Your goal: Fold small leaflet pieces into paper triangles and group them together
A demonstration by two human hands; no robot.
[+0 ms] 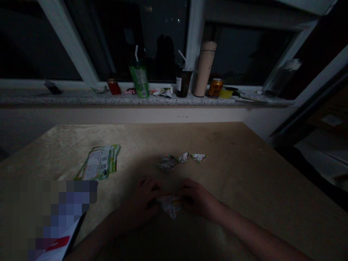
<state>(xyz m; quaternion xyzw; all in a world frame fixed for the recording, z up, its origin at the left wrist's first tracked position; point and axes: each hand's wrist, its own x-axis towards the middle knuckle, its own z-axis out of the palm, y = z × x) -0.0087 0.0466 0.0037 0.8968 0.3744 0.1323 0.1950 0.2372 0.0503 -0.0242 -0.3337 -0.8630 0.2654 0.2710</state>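
Note:
A printed sheet of paper [172,206], folded to a triangle with its point toward me, lies between my hands near the table's front. My left hand [145,197] has its fingers closed on the left end of the top fold. At the right end, my right hand [196,195] pinches the same paper. Just beyond, a small cluster of folded paper pieces [167,162] rests on the table, with a folded triangle [184,156] and another folded triangle [199,157] to its right. Dim light blurs the fingertips.
A stack of printed leaflets [99,162] lies at left, behind a partly pixelated device [65,224]. Along the windowsill [163,102] stand a green cup [140,81], a dark cup with a straw [183,83], a tall flask [205,69] and an orange can [215,88].

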